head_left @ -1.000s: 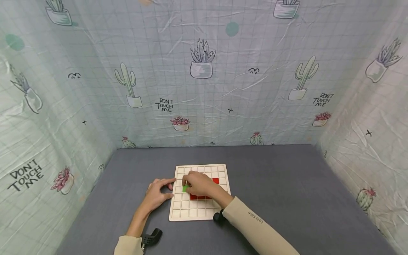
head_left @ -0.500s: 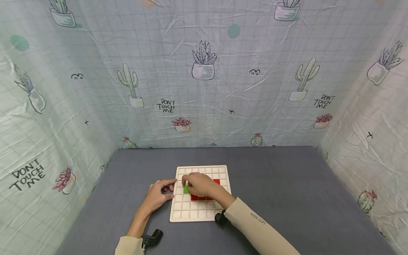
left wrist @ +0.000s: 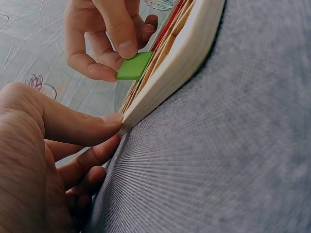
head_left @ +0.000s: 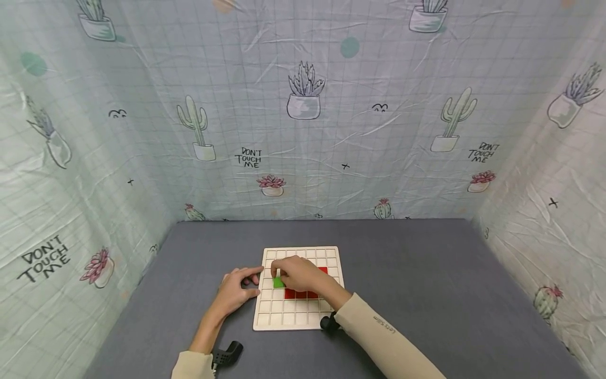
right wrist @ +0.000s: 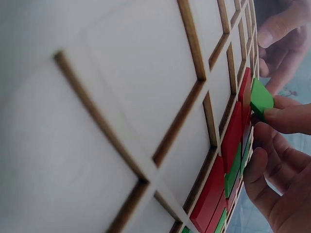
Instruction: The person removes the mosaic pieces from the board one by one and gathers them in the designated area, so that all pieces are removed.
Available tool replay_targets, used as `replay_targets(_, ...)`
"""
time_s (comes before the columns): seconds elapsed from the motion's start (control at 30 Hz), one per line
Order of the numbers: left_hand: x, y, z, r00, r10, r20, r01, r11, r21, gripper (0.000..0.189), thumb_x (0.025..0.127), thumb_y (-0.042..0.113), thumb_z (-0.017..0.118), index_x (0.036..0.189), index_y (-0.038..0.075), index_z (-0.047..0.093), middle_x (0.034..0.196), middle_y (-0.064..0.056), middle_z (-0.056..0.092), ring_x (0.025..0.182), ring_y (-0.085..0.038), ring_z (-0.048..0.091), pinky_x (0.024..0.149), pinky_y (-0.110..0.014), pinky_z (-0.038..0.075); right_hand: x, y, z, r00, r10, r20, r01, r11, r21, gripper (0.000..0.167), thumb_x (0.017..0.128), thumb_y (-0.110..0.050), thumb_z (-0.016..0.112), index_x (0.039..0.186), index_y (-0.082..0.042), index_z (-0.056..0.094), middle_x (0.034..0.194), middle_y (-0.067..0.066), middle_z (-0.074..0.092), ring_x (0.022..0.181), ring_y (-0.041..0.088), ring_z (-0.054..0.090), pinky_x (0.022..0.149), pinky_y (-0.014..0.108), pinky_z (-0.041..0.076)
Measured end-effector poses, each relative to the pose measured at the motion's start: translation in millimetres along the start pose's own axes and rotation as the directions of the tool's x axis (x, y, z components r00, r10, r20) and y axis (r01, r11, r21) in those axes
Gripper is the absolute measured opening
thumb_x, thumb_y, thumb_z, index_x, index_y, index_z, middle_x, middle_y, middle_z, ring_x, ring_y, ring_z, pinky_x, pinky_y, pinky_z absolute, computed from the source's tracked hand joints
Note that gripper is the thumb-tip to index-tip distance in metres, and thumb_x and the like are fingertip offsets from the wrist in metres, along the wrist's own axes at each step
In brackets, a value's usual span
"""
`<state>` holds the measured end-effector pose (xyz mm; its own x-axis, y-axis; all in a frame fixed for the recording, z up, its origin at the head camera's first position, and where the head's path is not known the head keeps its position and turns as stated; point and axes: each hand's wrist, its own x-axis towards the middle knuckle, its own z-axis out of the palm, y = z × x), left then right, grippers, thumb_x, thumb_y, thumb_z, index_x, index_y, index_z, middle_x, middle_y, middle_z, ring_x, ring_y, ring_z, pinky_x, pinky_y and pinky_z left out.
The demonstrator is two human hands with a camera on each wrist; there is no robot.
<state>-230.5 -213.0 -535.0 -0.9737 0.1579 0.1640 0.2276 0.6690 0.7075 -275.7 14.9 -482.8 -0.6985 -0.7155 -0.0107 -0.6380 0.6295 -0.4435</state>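
A pale wooden grid board (head_left: 276,319) lies flat on the grey table. My right hand (head_left: 303,276) is over its middle, pinching a small green square tile (left wrist: 134,66) between thumb and index finger. In the left wrist view the tile is tilted, with one edge near or touching the board. Below that hand, a row of red tiles (head_left: 300,295) sits in the grid; more red and green tiles (right wrist: 233,162) show in the right wrist view. At the board's left edge, my left hand (head_left: 230,293) touches the rim with extended thumb and index finger. The right palm hides part of the grid.
Black wrist mounts (head_left: 228,353) sit by both forearms, the right one over the board's lower right corner. A patterned cloth (head_left: 303,158) encloses the grey table (head_left: 407,284) at the back and sides.
The view has shifted slightly. The green tile looks a little more tilted between my right fingers. My left hand stays at the board's edge.
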Motion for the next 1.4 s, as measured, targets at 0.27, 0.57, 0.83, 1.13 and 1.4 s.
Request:
replay_targets(0.27,-0.2,-0.9,-0.9,1.0,0.021,-0.019,-0.021,1.0,-0.001,0.055,0.074,0.007,0.079,0.129,0.015,0.074,0.086,0.013,0.066,0.081,-0.008,0.049,0.091,-0.041,0.029,-4.5,-1,-7,0.999,-0.04,-0.022,0.04,0.999,0.032,0.023,0.1,-0.004,0.057,0.112,-0.018,0.072,0.096,-0.003,0.072,0.068,0.006,0.05,0.064,0.022,0.041)
replay_targets(0.57,0.7,-0.3,-0.4,1.0,0.005,-0.001,-0.005,1.0,-0.013,0.056,0.076,0.007,0.079,0.131,0.016,0.073,0.087,0.013,0.066,0.083,-0.01,0.049,0.091,-0.04,0.028,-19.0,14,-22,0.998,-0.039,-0.057,0.045,0.994,0.104,0.02,0.101,-0.006,0.059,0.114,-0.014,0.072,0.102,0.001,0.074,0.077,0.008,0.06,0.074,0.027,0.048)
replay_targets(0.83,0.2,-1.8,-0.3,1.0,0.011,-0.013,-0.011,1.0,-0.004,0.057,0.075,0.007,0.079,0.131,0.016,0.073,0.087,0.014,0.065,0.082,-0.009,0.049,0.091,-0.04,0.029,-38.9,38,-33,0.996,0.017,-0.088,-0.002,0.986,0.164,0.021,0.102,-0.006,0.059,0.116,-0.013,0.072,0.102,0.005,0.074,0.074,0.008,0.06,0.07,0.029,0.049)
replay_targets(1.13,0.3,-2.3,0.8,1.0,0.011,0.003,-0.01,1.0,-0.008,0.057,0.077,0.007,0.079,0.132,0.017,0.073,0.088,0.014,0.065,0.083,-0.009,0.049,0.091,-0.039,0.029,-63.0,70,-47,0.991,0.049,-0.121,-0.032,0.99,0.141,0.02,0.101,-0.003,0.059,0.114,-0.01,0.073,0.102,0.006,0.074,0.08,0.013,0.064,0.071,0.032,0.05)
replay_targets(1.4,0.5,-2.6,0.1,1.0,0.014,0.002,-0.014,1.0,-0.007,0.056,0.077,0.007,0.08,0.132,0.018,0.072,0.088,0.014,0.065,0.083,-0.011,0.048,0.091,-0.041,0.027,-82.1,97,-57,0.981,0.12,-0.151,-0.096,0.983,0.158,0.019,0.102,-0.005,0.058,0.113,-0.009,0.072,0.102,0.009,0.073,0.078,0.014,0.063,0.069,0.032,0.051)
